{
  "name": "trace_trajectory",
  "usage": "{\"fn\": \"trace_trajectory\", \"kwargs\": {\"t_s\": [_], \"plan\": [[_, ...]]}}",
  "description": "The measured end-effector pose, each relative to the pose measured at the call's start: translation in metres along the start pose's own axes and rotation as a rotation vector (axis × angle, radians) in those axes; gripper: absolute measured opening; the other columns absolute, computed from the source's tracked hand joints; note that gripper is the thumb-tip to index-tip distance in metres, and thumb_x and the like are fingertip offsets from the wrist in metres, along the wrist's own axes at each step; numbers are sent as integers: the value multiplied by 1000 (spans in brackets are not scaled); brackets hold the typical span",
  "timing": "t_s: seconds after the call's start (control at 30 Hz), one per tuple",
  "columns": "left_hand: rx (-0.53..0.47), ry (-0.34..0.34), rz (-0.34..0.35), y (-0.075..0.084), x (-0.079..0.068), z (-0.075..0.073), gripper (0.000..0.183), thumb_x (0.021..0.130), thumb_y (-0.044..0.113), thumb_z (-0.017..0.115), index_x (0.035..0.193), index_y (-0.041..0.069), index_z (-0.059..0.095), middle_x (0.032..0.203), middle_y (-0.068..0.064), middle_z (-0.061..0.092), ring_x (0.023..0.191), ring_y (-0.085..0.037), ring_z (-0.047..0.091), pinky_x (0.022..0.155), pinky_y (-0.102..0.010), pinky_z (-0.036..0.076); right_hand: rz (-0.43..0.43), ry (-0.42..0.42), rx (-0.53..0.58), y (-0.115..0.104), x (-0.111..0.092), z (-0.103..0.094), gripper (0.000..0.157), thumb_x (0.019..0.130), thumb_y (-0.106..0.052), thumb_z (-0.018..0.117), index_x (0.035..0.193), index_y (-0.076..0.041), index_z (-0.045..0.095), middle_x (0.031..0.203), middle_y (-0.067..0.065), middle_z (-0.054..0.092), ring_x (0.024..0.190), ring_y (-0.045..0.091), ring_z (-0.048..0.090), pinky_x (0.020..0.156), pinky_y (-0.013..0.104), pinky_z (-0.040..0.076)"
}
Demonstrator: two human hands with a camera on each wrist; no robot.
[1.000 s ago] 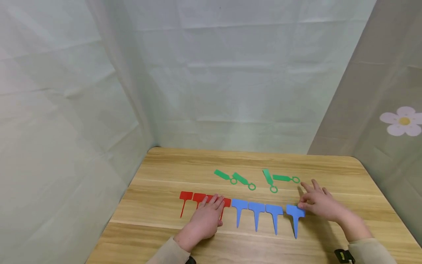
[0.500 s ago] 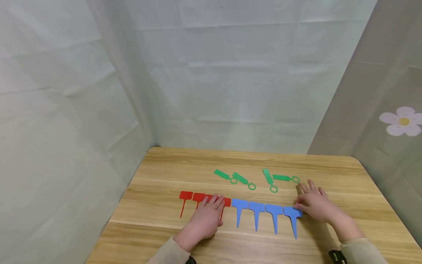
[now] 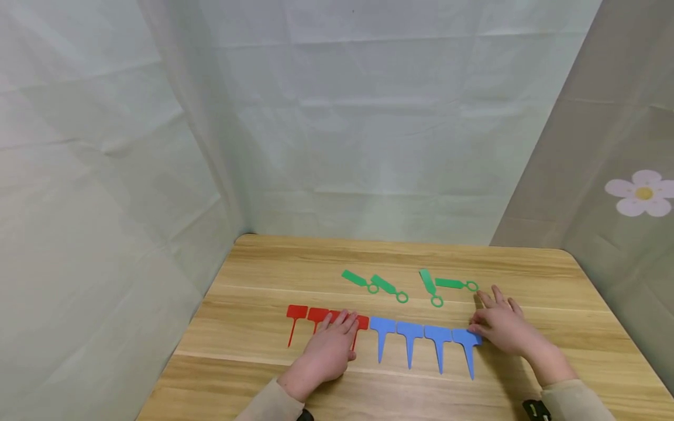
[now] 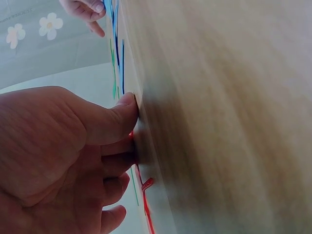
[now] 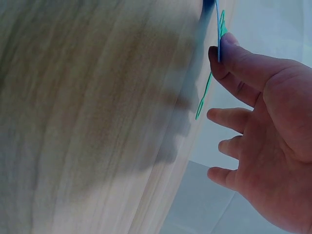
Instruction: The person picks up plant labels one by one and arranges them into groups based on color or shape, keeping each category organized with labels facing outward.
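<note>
A row of flat T-shaped plant labels lies on the wooden table, red ones at the left and blue ones at the right. My left hand (image 3: 325, 351) rests over the right-hand red labels with fairly straight fingers, partly covering them; the leftmost red label (image 3: 297, 312) is in full view. At the far right end, thumb and forefinger of my right hand (image 3: 502, 327) pinch the upper right corner of the last blue label (image 3: 466, 340). In the right wrist view this blue label (image 5: 218, 29) appears edge-on between the fingertips, the other fingers spread.
Behind the row lie several green ring-ended tags, two at the left, including one green tag (image 3: 387, 286), and two at the right, including another green tag (image 3: 449, 283) near my right fingers. Pale cloth (image 3: 368, 146) hangs behind the wooden table (image 3: 295, 251).
My right hand has moved left with the last blue label, which now sits right beside its blue neighbour; before, a gap parted them. The left hand has stayed put.
</note>
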State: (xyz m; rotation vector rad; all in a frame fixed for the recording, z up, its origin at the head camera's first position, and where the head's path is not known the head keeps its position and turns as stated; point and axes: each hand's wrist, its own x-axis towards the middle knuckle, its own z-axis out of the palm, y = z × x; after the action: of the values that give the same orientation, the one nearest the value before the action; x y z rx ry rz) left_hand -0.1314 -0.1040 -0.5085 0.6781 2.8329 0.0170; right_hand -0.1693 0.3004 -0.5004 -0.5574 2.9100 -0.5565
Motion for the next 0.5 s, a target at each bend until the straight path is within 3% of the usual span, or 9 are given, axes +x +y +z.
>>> {"fn": "trace_trajectory", "kwargs": {"t_s": [0.5], "plan": [[9,19,14,0,0,1,66,101,33,74,158,7,54,168,-6,45,158,-27,35,128,-48,29,1,19,-4,-2,0,-4,11,95,-29,81,88,-27,73,156,44,39,147,72,15,107,89,15]]}}
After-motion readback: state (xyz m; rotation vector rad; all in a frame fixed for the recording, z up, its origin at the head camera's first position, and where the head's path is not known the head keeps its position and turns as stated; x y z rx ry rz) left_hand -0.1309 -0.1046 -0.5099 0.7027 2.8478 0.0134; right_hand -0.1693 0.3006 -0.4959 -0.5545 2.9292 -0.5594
